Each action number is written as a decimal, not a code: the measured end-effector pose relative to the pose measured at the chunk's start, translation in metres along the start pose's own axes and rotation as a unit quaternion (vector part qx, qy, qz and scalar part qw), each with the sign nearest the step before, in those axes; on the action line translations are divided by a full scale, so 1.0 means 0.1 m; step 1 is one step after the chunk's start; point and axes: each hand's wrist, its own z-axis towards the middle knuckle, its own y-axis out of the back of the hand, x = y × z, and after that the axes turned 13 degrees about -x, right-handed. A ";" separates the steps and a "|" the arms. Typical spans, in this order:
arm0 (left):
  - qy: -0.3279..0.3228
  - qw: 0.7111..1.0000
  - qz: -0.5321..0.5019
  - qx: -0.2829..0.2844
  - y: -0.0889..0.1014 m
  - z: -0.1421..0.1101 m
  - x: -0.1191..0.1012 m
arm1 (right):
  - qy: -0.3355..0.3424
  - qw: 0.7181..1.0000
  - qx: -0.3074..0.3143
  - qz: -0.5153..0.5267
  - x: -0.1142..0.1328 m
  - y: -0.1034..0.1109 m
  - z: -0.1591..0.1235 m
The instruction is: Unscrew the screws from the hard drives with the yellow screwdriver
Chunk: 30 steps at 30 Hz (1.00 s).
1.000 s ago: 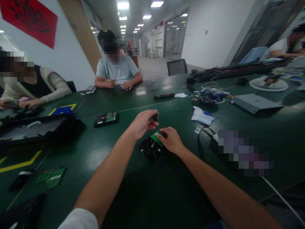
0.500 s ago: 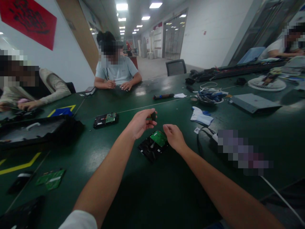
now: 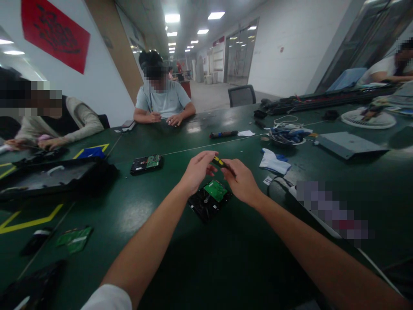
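The slim black-and-yellow handheld tool (image 3: 219, 162), pinched between the left hand (image 3: 196, 174) and right hand (image 3: 242, 181), could slip from this fingertip grip and strike the green circuit board (image 3: 215, 190) on the flat black hard drive (image 3: 200, 202) below, on the table (image 3: 174, 258). Its long axis slants from far left to near right; its tip, seemingly finger-covered, leaves its pointing direction unclear.
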 end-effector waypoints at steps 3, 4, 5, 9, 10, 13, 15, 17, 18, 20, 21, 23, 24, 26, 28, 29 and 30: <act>-0.097 0.952 0.289 -0.032 0.03 -0.08 0.14 | -0.005 0.996 -0.076 -0.053 -0.20 -0.02 -0.10; -0.123 0.922 0.367 -0.028 0.03 -0.14 0.19 | -0.012 0.993 -0.096 -0.065 -0.25 -0.03 -0.14; -0.129 0.895 0.427 -0.010 0.04 -0.20 0.24 | -0.018 0.992 -0.105 -0.070 -0.30 -0.04 -0.18; -0.097 0.849 0.516 0.050 0.02 -0.48 0.42 | -0.071 0.992 -0.079 -0.061 -0.38 -0.06 -0.28; -0.096 0.849 0.518 0.051 0.01 -0.53 0.47 | -0.080 0.992 -0.073 -0.062 -0.39 -0.06 -0.29; -0.106 0.859 0.498 0.049 0.01 -0.67 0.56 | -0.093 0.992 -0.063 -0.059 -0.40 -0.06 -0.30; -0.099 0.872 0.479 0.029 0.02 -0.74 0.58 | -0.095 0.992 -0.055 -0.059 -0.42 -0.05 -0.30; -0.085 0.878 0.472 0.010 0.08 -0.83 0.56 | -0.091 0.992 -0.051 -0.074 -0.45 -0.05 -0.30; -0.076 0.876 0.477 0.003 0.12 -0.89 0.53 | -0.087 0.992 -0.050 -0.079 -0.45 -0.04 -0.30; -0.049 0.866 0.498 -0.011 0.24 -1.05 0.46 | -0.085 0.992 -0.035 -0.081 -0.46 -0.03 -0.30; -0.027 0.857 0.514 -0.023 0.32 -1.15 0.42 | -0.092 0.993 -0.018 -0.078 -0.46 -0.02 -0.30; 0.008 0.841 0.538 -0.050 0.53 -1.38 0.35 | -0.111 0.991 0.016 -0.073 -0.46 -0.02 -0.31; 0.024 0.835 0.546 -0.064 0.64 -1.50 0.34 | -0.117 0.990 0.028 -0.073 -0.45 -0.02 -0.31; 0.045 0.818 0.562 -0.116 0.86 -1.75 0.34 | -0.118 0.989 0.048 -0.074 -0.45 -0.03 -0.32; 0.057 0.794 0.582 -0.165 1.06 -1.97 0.38 | -0.117 0.988 0.067 -0.070 -0.45 -0.03 -0.33; 0.062 0.780 0.593 -0.191 1.14 -2.06 0.42 | -0.119 0.988 0.076 -0.067 -0.45 -0.03 -0.33; 0.067 0.765 0.603 -0.215 1.22 -2.14 0.44 | -0.121 0.987 0.083 -0.064 -0.45 -0.03 -0.33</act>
